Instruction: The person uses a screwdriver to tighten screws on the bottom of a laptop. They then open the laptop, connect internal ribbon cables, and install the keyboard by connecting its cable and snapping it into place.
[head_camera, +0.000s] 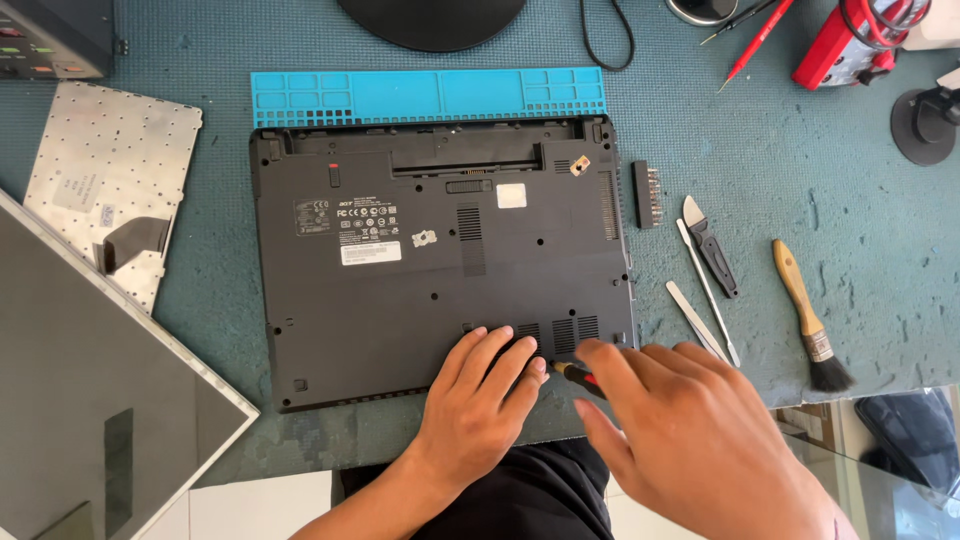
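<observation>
So the laptop (440, 265) is flipped belly-up on the teal mat (800, 170), near edge facing me. My left hand (478, 400) lies flat on its bottom edge, fingers spread, holding nothing. My right hand (690, 430) grips a red-and-black screwdriver (577, 375) there. Bit holder (647, 194), pry tools (706, 290) and a brush (812, 318) sit right; a loose keyboard (110, 180) sits left.

Teal-covered workbench (800, 150) under upturned laptop (400, 290), brush (808, 310), keyboard (105, 180).
</observation>
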